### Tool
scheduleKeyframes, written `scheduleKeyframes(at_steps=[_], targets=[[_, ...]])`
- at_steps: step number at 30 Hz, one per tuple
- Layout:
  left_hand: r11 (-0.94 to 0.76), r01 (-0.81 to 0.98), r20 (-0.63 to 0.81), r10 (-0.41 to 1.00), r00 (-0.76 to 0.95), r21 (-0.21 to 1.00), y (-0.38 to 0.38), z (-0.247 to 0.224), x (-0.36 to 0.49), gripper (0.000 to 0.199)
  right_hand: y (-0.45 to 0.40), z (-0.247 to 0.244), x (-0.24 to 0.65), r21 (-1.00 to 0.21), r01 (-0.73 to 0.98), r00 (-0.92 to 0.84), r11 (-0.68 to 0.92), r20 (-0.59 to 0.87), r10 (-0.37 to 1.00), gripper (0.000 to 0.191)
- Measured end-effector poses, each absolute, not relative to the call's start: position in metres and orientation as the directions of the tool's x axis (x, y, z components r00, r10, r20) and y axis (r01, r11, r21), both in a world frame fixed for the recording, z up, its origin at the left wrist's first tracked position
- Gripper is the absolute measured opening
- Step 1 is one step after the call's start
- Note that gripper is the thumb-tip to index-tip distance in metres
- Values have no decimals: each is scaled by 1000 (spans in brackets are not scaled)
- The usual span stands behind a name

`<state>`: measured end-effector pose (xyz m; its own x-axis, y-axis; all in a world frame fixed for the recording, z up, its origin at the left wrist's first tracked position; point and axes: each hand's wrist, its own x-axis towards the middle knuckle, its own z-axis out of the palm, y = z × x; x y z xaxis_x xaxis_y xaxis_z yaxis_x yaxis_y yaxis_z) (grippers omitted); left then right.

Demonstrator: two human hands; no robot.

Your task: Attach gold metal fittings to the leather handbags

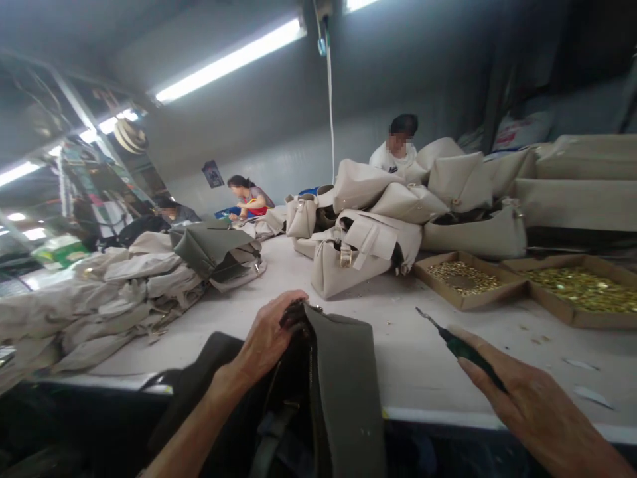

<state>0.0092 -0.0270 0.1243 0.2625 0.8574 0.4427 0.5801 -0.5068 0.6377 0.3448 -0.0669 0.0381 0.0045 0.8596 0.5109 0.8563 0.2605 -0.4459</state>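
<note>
My left hand (pixel 269 335) grips the top corner of a dark grey-green handbag (pixel 346 372), whose zipped mouth gapes toward me at the table's front edge. Inside it is dark, and a strap shows low down. In my right hand (pixel 517 385) is a screwdriver-like tool with a dark green handle (pixel 470 355) and a thin metal shaft, its tip pointing up and left over the table. The tool is apart from the bag. Beyond it stand a cardboard tray of small gold fittings (pixel 460 275) and a second tray of gold pieces (pixel 592 289).
Pale beige bags (pixel 368 249) are heaped across the table's back and right. A stack of beige bag pieces (pixel 124 285) lies at left, with a grey-green bag (pixel 213 249) on it. Scraps (pixel 592 396) lie at right. Several people sit behind, one in a white top (pixel 381 158).
</note>
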Motion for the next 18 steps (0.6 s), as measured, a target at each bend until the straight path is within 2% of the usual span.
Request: scheduleKeyframes(at_steps=[3, 6, 7, 9, 11, 14, 16, 18], targets=[[-623, 661, 455, 774, 441, 419, 2, 142, 20, 36, -58, 6, 370, -263, 959, 37, 108, 490, 871, 42], [-566, 814, 449, 765, 461, 128, 14, 153, 29, 52, -60, -3, 380, -58, 998, 15, 20, 534, 846, 35], [-508, 859, 462, 777, 427, 59, 13, 153, 31, 49, -62, -2, 379, -3, 1000, -2, 4, 557, 830, 33], [-367, 930, 487, 814, 317, 9, 5, 151, 33, 30, -67, 7, 372, 45, 999, -28, 1, 608, 794, 31], [-239, 970, 493, 849, 191, 37, -6, 145, 34, 11, -69, 22, 355, -15, 996, -57, 88, 658, 751, 30], [-172, 970, 483, 873, 70, 171, -19, 135, 34, 18, -60, 52, 312, -247, 909, -67, 336, 709, 702, 34], [-213, 919, 458, 888, 41, 330, -24, 131, 35, 20, -47, 74, 276, -389, 789, -80, 475, 702, 708, 42], [-251, 791, 377, 926, 28, 558, -26, 128, 36, 18, -33, 92, 243, -472, 674, -114, 568, 693, 712, 53]])
